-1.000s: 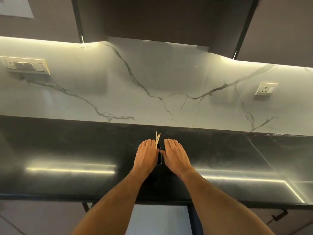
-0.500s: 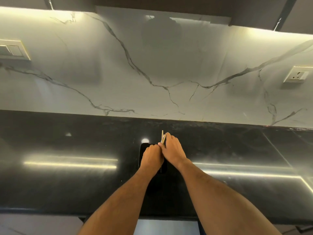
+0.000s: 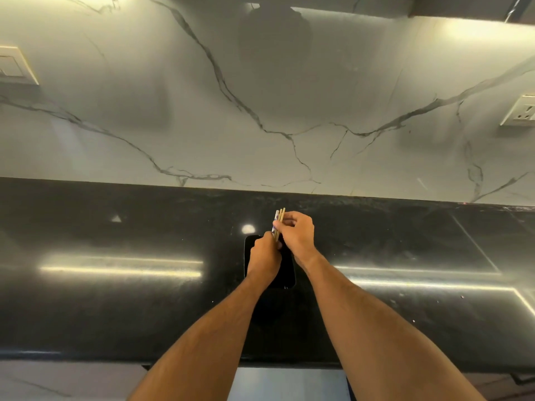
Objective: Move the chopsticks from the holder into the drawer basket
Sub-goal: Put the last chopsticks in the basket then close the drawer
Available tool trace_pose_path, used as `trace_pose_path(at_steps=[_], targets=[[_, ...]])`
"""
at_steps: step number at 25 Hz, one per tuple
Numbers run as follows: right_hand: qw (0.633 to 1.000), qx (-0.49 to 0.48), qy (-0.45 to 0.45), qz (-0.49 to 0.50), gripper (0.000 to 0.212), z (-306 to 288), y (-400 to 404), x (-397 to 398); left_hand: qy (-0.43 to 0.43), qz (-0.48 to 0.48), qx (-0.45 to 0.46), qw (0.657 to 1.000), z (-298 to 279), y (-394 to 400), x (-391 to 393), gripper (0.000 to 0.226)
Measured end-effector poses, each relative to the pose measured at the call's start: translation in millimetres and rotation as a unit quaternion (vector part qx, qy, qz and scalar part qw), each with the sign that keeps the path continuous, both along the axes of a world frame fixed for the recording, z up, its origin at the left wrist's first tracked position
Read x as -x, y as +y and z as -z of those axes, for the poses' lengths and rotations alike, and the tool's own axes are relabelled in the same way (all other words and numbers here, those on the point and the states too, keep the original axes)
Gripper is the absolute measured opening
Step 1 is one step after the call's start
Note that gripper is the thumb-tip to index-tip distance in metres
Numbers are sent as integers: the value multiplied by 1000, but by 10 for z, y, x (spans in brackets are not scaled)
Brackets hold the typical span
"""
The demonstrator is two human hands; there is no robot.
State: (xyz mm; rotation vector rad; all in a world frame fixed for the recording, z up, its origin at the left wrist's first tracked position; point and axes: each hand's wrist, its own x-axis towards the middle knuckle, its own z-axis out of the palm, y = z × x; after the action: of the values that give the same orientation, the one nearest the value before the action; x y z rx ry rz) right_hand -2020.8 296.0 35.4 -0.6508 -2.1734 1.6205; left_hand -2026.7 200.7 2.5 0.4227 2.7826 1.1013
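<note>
While both hands meet over the black holder (image 3: pixel 289 273), this is how I read the scene from my end.

Right hand: my right hand (image 3: pixel 298 235) curls its fingers round the upper part of the chopsticks (image 3: pixel 279 219), pinching the bundle near its top; I judge this is the hand meant to carry them off.

Left hand: my left hand (image 3: pixel 265 257) sits lower, fingertips closed on the bundle where it enters the holder, probably to gather the sticks so that none stays behind.

Chopsticks: upright, tips showing above the right hand's fingers, one with a patterned end; their lower ends are hidden by my hands, so I cannot tell whether they have cleared the holder.

Holder: a dark, rounded-corner receptacle standing on the black countertop (image 3: pixel 115 308), near its middle; its dark surface makes the mouth hard to read.

Drawer basket: not in view; I only see a pale patch below the counter edge, and cannot tell what it is.

Step in hand: I judge this to be the lift-out, the transfer not yet begun.

Risk: a loose stick could slip from the bundle if the grip is uneven.

Backdrop: a veined marble wall (image 3: pixel 289 96) with a socket (image 3: pixel 521 111) at right.
</note>
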Motion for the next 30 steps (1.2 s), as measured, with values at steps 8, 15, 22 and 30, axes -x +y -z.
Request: trace_pose_path(at_steps=[8, 15, 22, 30], targets=[[996, 61, 29, -51, 14, -587, -109, -126, 3, 5, -133, 991, -394, -148, -115, 13], [962, 69, 260, 39, 18, -1594, -179, -387, -30, -31, -211, 976, -894, -298, -272, 20], [905, 113, 379, 158, 32, -2089, -70, -802, 38, -65, -304, 950, -1425, -397, -363, 8], [865, 185, 411, 220, 32, -2141, 45, -1179, -5, -141, -344, 928, -1490, -480, -625, 9]])
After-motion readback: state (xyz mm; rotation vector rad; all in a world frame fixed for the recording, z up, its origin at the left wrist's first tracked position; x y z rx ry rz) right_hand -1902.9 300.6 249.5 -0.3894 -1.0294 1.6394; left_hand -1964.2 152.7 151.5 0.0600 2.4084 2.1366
